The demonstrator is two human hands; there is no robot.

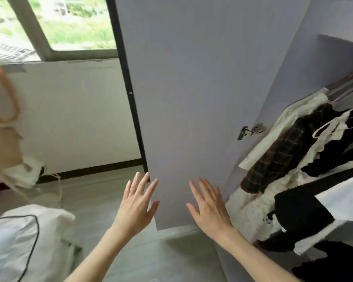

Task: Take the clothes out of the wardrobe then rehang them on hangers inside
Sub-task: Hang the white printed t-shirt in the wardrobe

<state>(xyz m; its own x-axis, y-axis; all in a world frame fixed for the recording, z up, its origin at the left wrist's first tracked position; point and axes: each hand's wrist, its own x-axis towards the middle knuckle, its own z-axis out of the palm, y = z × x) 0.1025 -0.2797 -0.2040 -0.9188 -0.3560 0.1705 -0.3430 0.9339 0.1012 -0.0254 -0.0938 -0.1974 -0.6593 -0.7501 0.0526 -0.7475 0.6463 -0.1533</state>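
Hanging inside the open wardrobe [306, 47] at the right of the scene, the clothes [289, 151] (a dark plaid piece, white frilled pieces and black ones) are bunched on hangers [324, 127] along a rail. Both hands are held before the door [192, 98] with fingers straight and spread, nothing grasped: the left hand [136, 208] at the door's near left edge, the right hand [209, 210] over its face. The garments are judged nearer the right hand, lying to its right and slightly farther.
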